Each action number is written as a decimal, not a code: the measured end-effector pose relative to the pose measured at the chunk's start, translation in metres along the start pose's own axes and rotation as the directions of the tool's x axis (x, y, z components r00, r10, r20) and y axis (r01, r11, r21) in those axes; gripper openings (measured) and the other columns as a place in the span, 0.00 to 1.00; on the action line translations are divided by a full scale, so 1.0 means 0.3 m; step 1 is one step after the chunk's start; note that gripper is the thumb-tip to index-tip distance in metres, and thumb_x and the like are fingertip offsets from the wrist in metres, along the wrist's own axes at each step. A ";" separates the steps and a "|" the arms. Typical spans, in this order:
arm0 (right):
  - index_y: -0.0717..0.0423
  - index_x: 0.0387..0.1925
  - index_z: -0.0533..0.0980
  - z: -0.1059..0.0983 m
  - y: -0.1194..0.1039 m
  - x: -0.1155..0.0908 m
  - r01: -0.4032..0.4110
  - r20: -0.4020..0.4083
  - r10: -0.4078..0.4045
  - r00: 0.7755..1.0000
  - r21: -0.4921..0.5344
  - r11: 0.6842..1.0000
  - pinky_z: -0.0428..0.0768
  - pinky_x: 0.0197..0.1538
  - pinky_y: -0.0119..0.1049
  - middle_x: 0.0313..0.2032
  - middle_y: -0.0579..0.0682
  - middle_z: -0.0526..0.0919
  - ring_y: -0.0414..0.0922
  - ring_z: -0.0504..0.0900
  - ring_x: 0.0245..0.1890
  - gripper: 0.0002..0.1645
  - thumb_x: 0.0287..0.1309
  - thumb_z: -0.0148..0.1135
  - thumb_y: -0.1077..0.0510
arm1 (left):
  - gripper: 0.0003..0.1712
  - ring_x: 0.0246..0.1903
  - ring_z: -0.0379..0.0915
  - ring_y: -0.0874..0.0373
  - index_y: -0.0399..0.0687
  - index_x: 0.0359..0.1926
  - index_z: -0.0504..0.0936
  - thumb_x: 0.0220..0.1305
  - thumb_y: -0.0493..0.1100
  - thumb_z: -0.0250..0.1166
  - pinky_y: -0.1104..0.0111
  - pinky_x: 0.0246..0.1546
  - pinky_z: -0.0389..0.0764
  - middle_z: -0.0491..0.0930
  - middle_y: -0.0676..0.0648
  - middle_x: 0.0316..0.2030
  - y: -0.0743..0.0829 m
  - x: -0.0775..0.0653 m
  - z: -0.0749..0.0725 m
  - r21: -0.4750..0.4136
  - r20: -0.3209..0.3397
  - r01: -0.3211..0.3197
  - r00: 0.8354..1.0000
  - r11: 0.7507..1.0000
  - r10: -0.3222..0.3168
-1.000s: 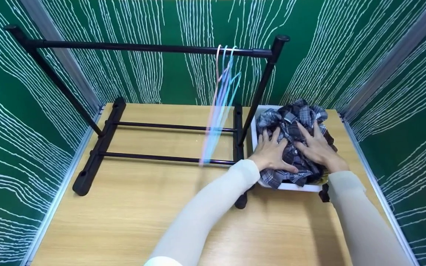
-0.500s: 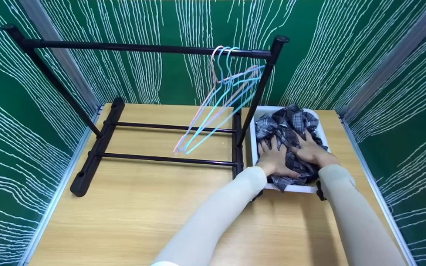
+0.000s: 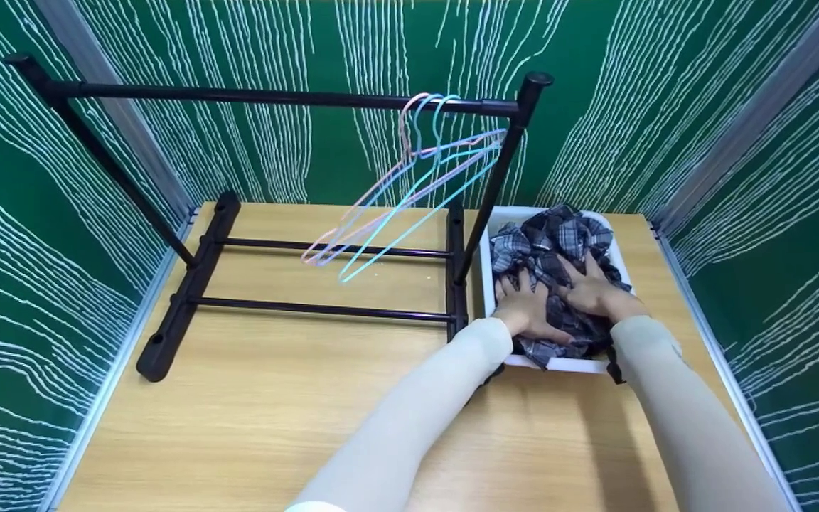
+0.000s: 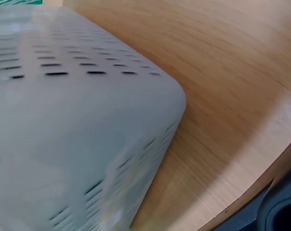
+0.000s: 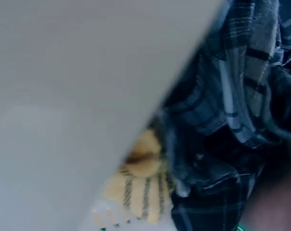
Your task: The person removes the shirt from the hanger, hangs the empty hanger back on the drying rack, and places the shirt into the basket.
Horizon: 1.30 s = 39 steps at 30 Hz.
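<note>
A dark plaid cloth, crumpled like a garment, fills a white plastic basket on the right side of the table. My left hand presses on the cloth near the basket's left side, fingers spread. Beside it, my right hand lies spread on the same cloth, a little farther back. In the left wrist view only the slotted outer wall of the basket shows, with no hand. The right wrist view shows folds of plaid cloth and a yellow striped piece below them; a blurred bit of hand is at the corner.
Left of the basket stands a black garment rack with foot bars on the table. Several pastel hangers dangle from its top rail near the right post. Green walls with white wavy lines enclose the wooden table.
Both hands have pushed the plaid cloth lower into the basket, and more of its right rim shows. The hangers have swung round, their lower ends moving left. Over the last half second the hands barely moved.
</note>
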State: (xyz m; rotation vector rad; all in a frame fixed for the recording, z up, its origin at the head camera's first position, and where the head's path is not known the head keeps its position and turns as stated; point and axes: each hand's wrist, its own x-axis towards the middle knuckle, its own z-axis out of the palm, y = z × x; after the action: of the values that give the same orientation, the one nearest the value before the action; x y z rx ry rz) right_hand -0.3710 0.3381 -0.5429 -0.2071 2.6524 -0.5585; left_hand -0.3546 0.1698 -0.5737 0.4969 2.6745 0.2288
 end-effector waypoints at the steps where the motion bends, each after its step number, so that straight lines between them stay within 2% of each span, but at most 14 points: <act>1: 0.44 0.87 0.37 0.000 0.002 -0.003 0.004 -0.016 -0.004 1.000 -0.010 1.000 0.38 0.72 0.80 0.77 0.78 0.18 0.80 0.27 0.77 0.46 0.78 0.44 0.44 | 0.78 0.83 0.33 0.35 0.62 0.87 0.40 0.46 0.90 0.65 0.44 0.81 0.40 0.32 0.44 0.86 -0.004 -0.001 -0.005 -0.014 0.013 0.000 1.000 1.000 0.001; 3: 0.44 0.87 0.38 -0.010 -0.012 -0.024 0.009 -0.045 -0.010 0.999 -0.021 1.000 0.39 0.72 0.82 0.78 0.77 0.18 0.80 0.28 0.77 0.46 0.78 0.45 0.44 | 0.77 0.83 0.32 0.36 0.63 0.87 0.39 0.47 0.89 0.65 0.46 0.82 0.40 0.30 0.45 0.86 -0.015 -0.014 -0.028 -0.036 0.042 -0.010 0.999 0.999 0.012; 6: 0.45 0.87 0.41 -0.044 -0.051 -0.090 0.044 -0.101 -0.047 0.994 -0.029 0.999 0.40 0.69 0.84 0.79 0.76 0.20 0.83 0.30 0.76 0.46 0.78 0.47 0.42 | 0.76 0.83 0.32 0.38 0.64 0.87 0.40 0.49 0.87 0.66 0.50 0.82 0.41 0.30 0.45 0.86 -0.044 -0.083 -0.091 -0.074 0.056 -0.061 0.996 0.995 0.065; 10: 0.45 0.87 0.40 -0.112 -0.081 -0.210 0.095 -0.172 -0.101 0.980 -0.040 0.995 0.42 0.66 0.87 0.79 0.73 0.18 0.84 0.29 0.76 0.54 0.76 0.55 0.35 | 0.76 0.83 0.31 0.36 0.67 0.87 0.40 0.48 0.84 0.71 0.48 0.82 0.45 0.31 0.44 0.86 -0.105 -0.202 -0.183 -0.066 0.003 -0.207 0.978 0.976 0.208; 13: 0.40 0.86 0.30 -0.146 -0.051 -0.292 0.102 -0.197 -0.108 0.974 -0.042 0.994 0.37 0.62 0.89 0.77 0.66 0.09 0.83 0.21 0.75 0.68 0.67 0.66 0.31 | 0.80 0.83 0.26 0.35 0.74 0.86 0.35 0.42 0.83 0.75 0.43 0.81 0.41 0.28 0.44 0.86 -0.159 -0.249 -0.222 0.056 -0.069 -0.306 0.948 0.950 0.309; 16: 0.34 0.84 0.23 -0.150 -0.006 -0.342 0.120 -0.203 -0.122 0.972 -0.023 0.993 0.35 0.60 0.90 0.75 0.61 0.03 0.82 0.16 0.73 0.81 0.56 0.78 0.33 | 0.85 0.82 0.18 0.33 0.78 0.85 0.30 0.36 0.82 0.77 0.42 0.81 0.37 0.20 0.44 0.85 -0.208 -0.265 -0.240 0.216 -0.159 -0.347 0.910 0.913 0.383; 17: 0.34 0.84 0.23 -0.144 0.009 -0.347 0.132 -0.202 -0.133 0.970 -0.017 0.991 0.36 0.61 0.89 0.74 0.61 0.02 0.82 0.16 0.73 0.85 0.52 0.81 0.34 | 0.86 0.82 0.16 0.33 0.78 0.85 0.30 0.34 0.82 0.77 0.42 0.81 0.36 0.18 0.43 0.84 -0.219 -0.264 -0.240 0.260 -0.186 -0.351 0.896 0.899 0.403; 20: 0.32 0.84 0.22 -0.116 0.035 -0.333 0.170 -0.178 -0.167 0.970 0.001 0.985 0.51 0.63 0.87 0.74 0.62 0.02 0.87 0.29 0.73 0.90 0.46 0.86 0.37 | 0.87 0.81 0.15 0.31 0.77 0.85 0.30 0.32 0.85 0.75 0.42 0.81 0.35 0.17 0.41 0.84 -0.233 -0.253 -0.225 0.371 -0.235 -0.337 0.867 0.865 0.439; 23: 0.34 0.84 0.23 -0.090 0.041 -0.298 0.193 -0.142 -0.193 0.971 -0.015 0.981 0.61 0.62 0.83 0.74 0.66 0.03 0.91 0.40 0.71 0.92 0.43 0.87 0.39 | 0.85 0.82 0.19 0.30 0.77 0.85 0.31 0.34 0.88 0.72 0.38 0.80 0.36 0.19 0.40 0.84 -0.218 -0.236 -0.189 0.450 -0.228 -0.306 0.869 0.839 0.440; 25: 0.35 0.84 0.24 -0.082 0.034 -0.273 0.202 -0.118 -0.205 0.972 -0.033 0.979 0.61 0.62 0.83 0.74 0.70 0.05 0.91 0.42 0.70 0.91 0.44 0.88 0.40 | 0.83 0.82 0.23 0.29 0.76 0.86 0.32 0.38 0.87 0.72 0.37 0.80 0.38 0.20 0.39 0.84 -0.200 -0.224 -0.161 0.456 -0.210 -0.290 0.883 0.841 0.419; 28: 0.36 0.85 0.26 -0.082 0.015 -0.237 0.213 -0.083 -0.216 0.973 -0.040 0.976 0.60 0.63 0.83 0.75 0.74 0.09 0.91 0.41 0.71 0.89 0.46 0.87 0.42 | 0.79 0.82 0.27 0.28 0.73 0.86 0.35 0.44 0.84 0.73 0.37 0.79 0.41 0.20 0.39 0.84 -0.169 -0.210 -0.123 0.403 -0.189 -0.275 0.908 0.873 0.373; 30: 0.37 0.85 0.27 -0.085 -0.002 -0.219 0.224 -0.060 -0.226 0.972 -0.036 0.974 0.63 0.63 0.82 0.75 0.77 0.12 0.90 0.42 0.71 0.86 0.49 0.87 0.46 | 0.77 0.82 0.28 0.28 0.72 0.86 0.36 0.47 0.81 0.75 0.38 0.80 0.41 0.19 0.39 0.84 -0.146 -0.200 -0.103 0.337 -0.187 -0.260 0.923 0.905 0.335; 35: 0.45 0.86 0.33 -0.095 -0.043 -0.179 0.307 -0.046 -0.309 0.950 -0.046 0.951 0.62 0.66 0.80 0.79 0.80 0.33 0.85 0.50 0.73 0.82 0.50 0.86 0.56 | 0.76 0.81 0.34 0.26 0.65 0.87 0.39 0.49 0.78 0.76 0.41 0.79 0.51 0.23 0.33 0.84 -0.090 -0.195 -0.070 0.248 -0.218 -0.233 0.932 0.940 0.289; 39: 0.49 0.87 0.41 -0.095 -0.073 -0.155 0.375 -0.062 -0.373 0.926 0.022 0.927 0.53 0.73 0.78 0.81 0.72 0.46 0.77 0.49 0.77 0.75 0.52 0.83 0.62 | 0.78 0.80 0.34 0.24 0.61 0.87 0.39 0.49 0.80 0.75 0.40 0.77 0.57 0.29 0.30 0.83 -0.065 -0.202 -0.051 0.208 -0.231 -0.185 0.945 0.961 0.232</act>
State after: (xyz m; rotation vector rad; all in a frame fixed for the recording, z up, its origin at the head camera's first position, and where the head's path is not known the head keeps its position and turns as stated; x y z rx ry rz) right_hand -0.3401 0.3387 -0.4930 -0.7087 2.6680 -0.7368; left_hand -0.3155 0.1278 -0.5424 0.8667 2.9067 0.1120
